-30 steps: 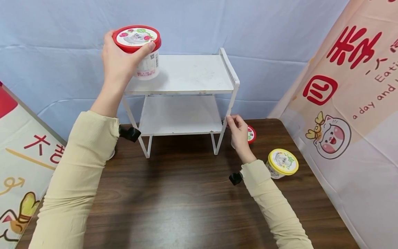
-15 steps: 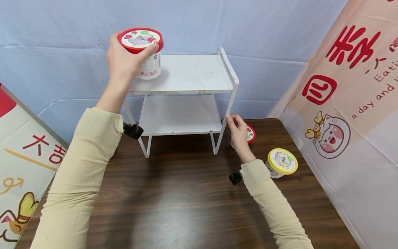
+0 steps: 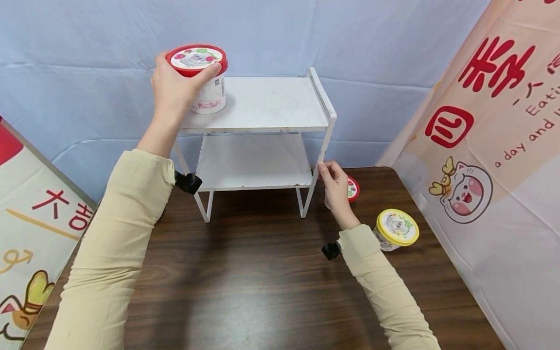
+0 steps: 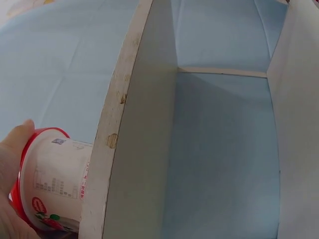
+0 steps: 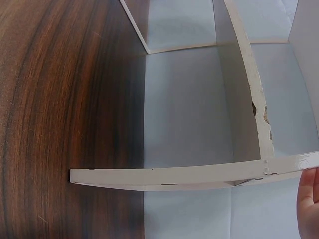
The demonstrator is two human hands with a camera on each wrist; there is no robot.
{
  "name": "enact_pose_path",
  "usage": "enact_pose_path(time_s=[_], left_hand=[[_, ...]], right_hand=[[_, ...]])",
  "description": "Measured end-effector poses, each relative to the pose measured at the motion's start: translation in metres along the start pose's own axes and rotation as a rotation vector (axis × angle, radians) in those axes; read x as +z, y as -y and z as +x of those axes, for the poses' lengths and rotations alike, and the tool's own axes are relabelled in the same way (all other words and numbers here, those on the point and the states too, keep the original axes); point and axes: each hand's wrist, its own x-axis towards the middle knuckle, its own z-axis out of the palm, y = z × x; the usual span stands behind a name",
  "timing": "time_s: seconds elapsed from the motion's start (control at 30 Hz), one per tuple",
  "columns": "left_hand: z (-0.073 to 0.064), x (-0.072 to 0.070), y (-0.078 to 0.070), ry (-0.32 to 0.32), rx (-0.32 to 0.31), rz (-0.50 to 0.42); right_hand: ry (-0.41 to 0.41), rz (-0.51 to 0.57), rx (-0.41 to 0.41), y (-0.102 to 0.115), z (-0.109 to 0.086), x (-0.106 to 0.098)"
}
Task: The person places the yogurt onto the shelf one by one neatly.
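My left hand grips a white tub with a red lid, fingers behind it and thumb across the near side of the lid. The tub is upright at the left end of the top shelf of a white two-tier rack. In the left wrist view, the printed side of the tub shows beside the chipped shelf edge. My right hand pinches the rack's right front leg with thumb and fingers; in the right wrist view, only part of that hand appears at the edge.
Behind my right hand a second red-lidded tub is partly hidden. A yellow-lidded tub stands on the dark wooden table near my right sleeve. Pale blue cloth hangs behind the rack, with printed banners at both sides.
My left hand has shifted a little to the right and down with the red-lidded tub, onto the top shelf's left end. The right hand stays at the leg.
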Motion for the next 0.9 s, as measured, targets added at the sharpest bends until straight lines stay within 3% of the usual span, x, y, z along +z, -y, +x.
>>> enact_pose_path(time_s=[0.57,0.9], left_hand=[[0.0007,-0.001,0.0015,0.03,0.003,0.049],[-0.0034,-0.0085,0.0038,0.001,0.037,0.044]], right_hand=[[0.005,-0.015,0.021,0.0013,-0.0008,0.0005],[0.001,-0.012,0.029,0.0017,-0.0009,0.0005]])
